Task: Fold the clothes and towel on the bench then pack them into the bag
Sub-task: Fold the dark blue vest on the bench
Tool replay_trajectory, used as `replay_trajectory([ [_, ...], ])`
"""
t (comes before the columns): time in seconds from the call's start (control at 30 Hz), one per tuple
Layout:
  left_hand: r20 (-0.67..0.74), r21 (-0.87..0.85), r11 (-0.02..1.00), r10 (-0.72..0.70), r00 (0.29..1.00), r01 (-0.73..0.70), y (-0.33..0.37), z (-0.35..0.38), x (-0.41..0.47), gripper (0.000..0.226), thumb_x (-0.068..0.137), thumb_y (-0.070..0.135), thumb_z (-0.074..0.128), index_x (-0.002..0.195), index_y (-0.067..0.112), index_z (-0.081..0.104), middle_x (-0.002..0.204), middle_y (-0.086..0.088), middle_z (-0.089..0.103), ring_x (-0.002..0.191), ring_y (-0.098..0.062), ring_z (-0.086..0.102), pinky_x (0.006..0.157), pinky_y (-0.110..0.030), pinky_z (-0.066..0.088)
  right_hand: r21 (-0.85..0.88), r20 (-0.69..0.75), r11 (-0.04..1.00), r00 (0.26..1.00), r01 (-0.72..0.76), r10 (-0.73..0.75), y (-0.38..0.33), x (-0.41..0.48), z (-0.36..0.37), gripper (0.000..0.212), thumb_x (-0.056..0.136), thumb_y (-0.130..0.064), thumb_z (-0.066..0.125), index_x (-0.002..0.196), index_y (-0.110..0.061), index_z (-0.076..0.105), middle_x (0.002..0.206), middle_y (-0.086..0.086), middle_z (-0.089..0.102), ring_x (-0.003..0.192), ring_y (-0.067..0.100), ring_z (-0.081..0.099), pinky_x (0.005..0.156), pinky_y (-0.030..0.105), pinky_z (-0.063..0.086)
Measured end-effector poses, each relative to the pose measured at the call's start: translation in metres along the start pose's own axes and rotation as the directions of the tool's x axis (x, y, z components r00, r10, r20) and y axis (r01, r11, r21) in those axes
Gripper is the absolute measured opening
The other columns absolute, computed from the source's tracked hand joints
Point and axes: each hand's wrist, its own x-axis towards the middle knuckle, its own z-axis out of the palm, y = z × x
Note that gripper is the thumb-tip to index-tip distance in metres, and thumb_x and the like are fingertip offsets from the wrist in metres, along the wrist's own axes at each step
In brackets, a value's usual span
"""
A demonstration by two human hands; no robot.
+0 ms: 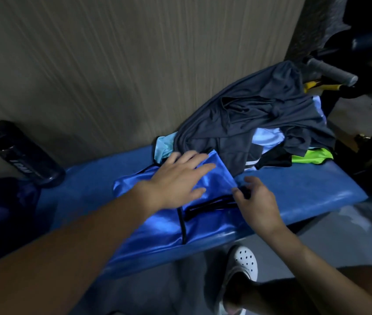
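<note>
- The blue satin garment [157, 223] is laid on the desk [305, 185], with its long axis running near-left to far-right, under both hands.
- The left hand [178, 180] is pressed flat on the far end, fingers spread. The black-trimmed right edge is pinched by the right hand [257, 201].
- The unfolded pile [260, 114] is heaped just far-right, touching the garment.
- The garment type is blurred. The dark blue shape [3, 208] at left is cut off, possibly the bag.

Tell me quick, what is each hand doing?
Left hand: open, fingers flat on the blue shorts.
Right hand: pinching the shorts' black edge.
</note>
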Motion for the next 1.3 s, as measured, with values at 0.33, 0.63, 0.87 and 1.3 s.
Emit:
replay_trajectory([
  [0.33,-0.001,0.088,0.954,0.289,0.957,-0.288,-0.015,-0.004,0.067,0.035,0.083,0.023,0.072,0.116,0.028,0.067,0.105,0.009,0.054,0.11,-0.016,0.044,0.096,-0.032,0.029,0.068,0.084,0.998,0.996,0.0,-0.006,-0.002,0.001,-0.01,0.021,0.087,-0.029,0.07,0.081,-0.01,0.065,0.066,-0.003,0.054,0.072,0.021,0.052,0.057,0.023,0.028],
  [0.63,-0.185,0.119,0.949,0.31,0.933,-0.292,-0.052,-0.026,0.028,0.007,0.077,0.019,0.063,0.082,0.019,0.068,0.098,0.002,0.056,0.103,-0.023,0.053,0.085,-0.038,0.036,0.005,0.078,0.983,0.98,0.185,-0.185,-0.037,-0.029,-0.016,0.03,0.08,-0.032,0.072,0.061,-0.024,0.051,0.052,-0.008,0.05,0.064,0.019,0.057,0.067,0.031,0.045],
  [0.87,-0.223,0.145,0.962,0.259,0.94,-0.231,-0.101,-0.033,-0.044,0.018,0.069,0.012,0.063,0.085,0.019,0.064,0.1,0.0,0.06,0.101,-0.023,0.052,0.083,-0.037,0.036,0.086,0.217,0.907,0.881,0.412,-0.42,-0.1,-0.088,0.045,0.022,0.081,-0.039,0.058,0.082,-0.02,0.048,0.076,-0.003,0.061,0.078,0.026,0.06,0.066,0.036,0.049],
  [1.3,-0.104,-0.022,0.989,-0.145,0.984,0.144,-0.138,0.006,-0.137,0.051,0.075,0.022,0.046,0.126,0.023,0.056,0.135,-0.008,0.05,0.123,-0.03,0.049,0.1,-0.038,0.034,-0.091,0.175,0.895,0.891,0.437,-0.418,-0.107,-0.099,0.097,0.031,0.087,-0.043,0.049,0.111,-0.026,0.06,0.114,0.0,0.056,0.11,0.026,0.049,0.091,0.042,0.039],
])
